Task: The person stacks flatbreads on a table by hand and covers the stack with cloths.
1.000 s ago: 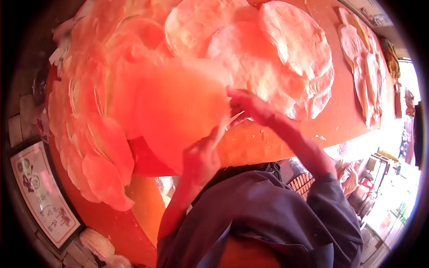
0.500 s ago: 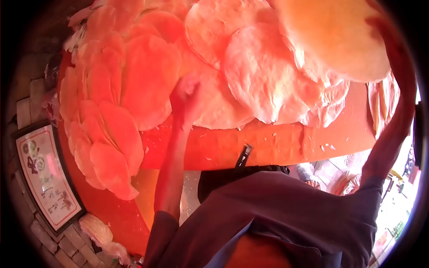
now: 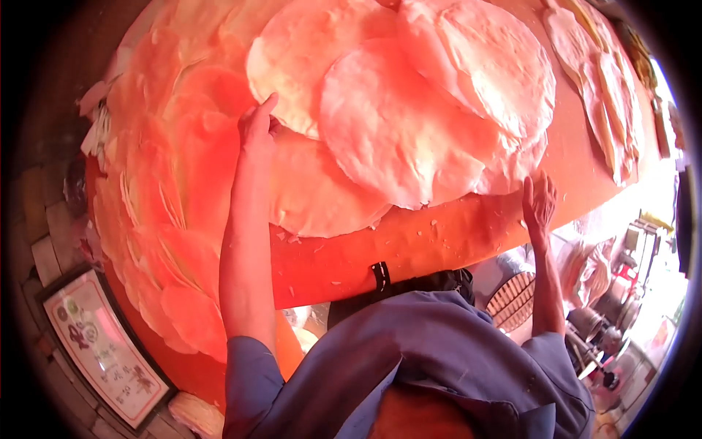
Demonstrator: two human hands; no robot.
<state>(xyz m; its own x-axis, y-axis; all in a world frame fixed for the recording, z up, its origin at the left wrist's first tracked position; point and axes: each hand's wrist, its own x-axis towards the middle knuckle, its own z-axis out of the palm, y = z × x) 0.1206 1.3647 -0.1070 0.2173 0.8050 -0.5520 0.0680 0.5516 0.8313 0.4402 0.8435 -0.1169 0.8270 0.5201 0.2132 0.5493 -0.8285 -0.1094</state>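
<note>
Thin round flatbreads point(image 3: 398, 128) lie overlapping across an orange-red table. My left hand point(image 3: 257, 124) is over the left part of the layer, beside the edge of a pale flatbread point(image 3: 303, 62). One of its fingers stretches out and the others are partly hidden; no flatbread shows in its grasp. My right hand point(image 3: 540, 201) is open above the table's front edge, fingers stretched, just right of the pile's lower edge. A lighter, wrinkled flatbread point(image 3: 501, 69) lies on top at the upper right of the pile.
Smoother overlapping sheets point(image 3: 164, 183) cover the table's left side. Folded sheets point(image 3: 603, 88) lie at the far right. A framed sign point(image 3: 106, 347) stands at the lower left on brick paving. A slatted round item point(image 3: 512, 300) and metal equipment point(image 3: 607, 322) are beyond the front edge.
The large flatbread that my right hand held up at the upper right is out of that hand. My right hand has come down to the front edge. My left hand has shifted left.
</note>
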